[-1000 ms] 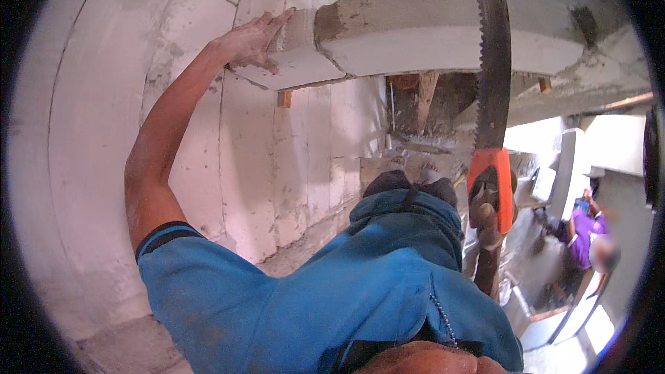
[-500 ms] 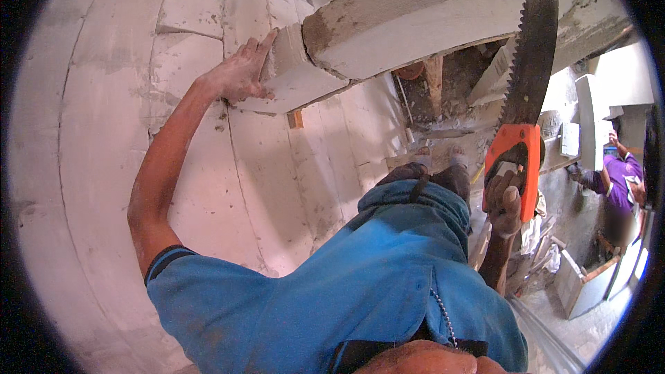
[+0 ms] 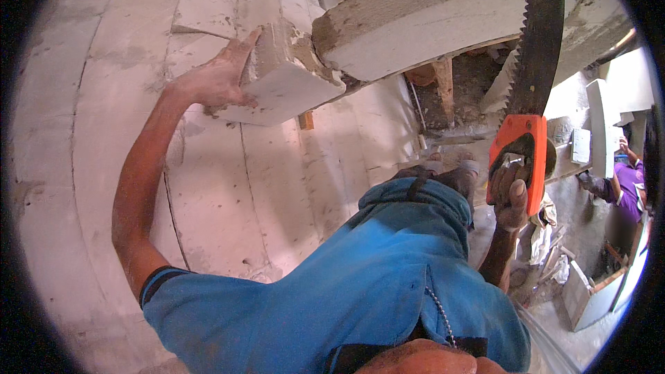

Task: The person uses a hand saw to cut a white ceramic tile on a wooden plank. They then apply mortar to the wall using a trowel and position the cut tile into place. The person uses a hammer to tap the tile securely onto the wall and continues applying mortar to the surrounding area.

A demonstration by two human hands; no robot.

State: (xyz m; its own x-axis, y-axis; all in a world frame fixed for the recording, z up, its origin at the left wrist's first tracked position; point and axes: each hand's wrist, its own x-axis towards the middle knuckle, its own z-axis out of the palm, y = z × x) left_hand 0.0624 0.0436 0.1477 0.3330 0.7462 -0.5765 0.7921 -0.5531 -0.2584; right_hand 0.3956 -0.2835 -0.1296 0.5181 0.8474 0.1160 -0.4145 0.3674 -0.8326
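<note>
My left hand [image 3: 218, 79] grips the end of a short pale block [image 3: 287, 93], with thumb and fingers spread over it. The block's inner edge is rough and chipped, beside a longer curved pale block [image 3: 422, 24]. My right hand [image 3: 511, 197] is closed on the orange handle of a handsaw [image 3: 497, 159]. The saw's toothed dark blade [image 3: 537, 48] points up the view, over the right part of the curved block.
A block wall [image 3: 111, 152] fills the left side, with a small wooden piece [image 3: 305, 120] under the short block. A co-worker in purple [image 3: 627, 183] is at the right beside an upright pale panel [image 3: 599, 128]. Cloths, sticks and a box [image 3: 589, 305] lie below.
The short block has shifted left and tilted away from the longer block, widening the gap, along with my left hand. The saw has moved rightward. The co-worker appears farther to the right.
</note>
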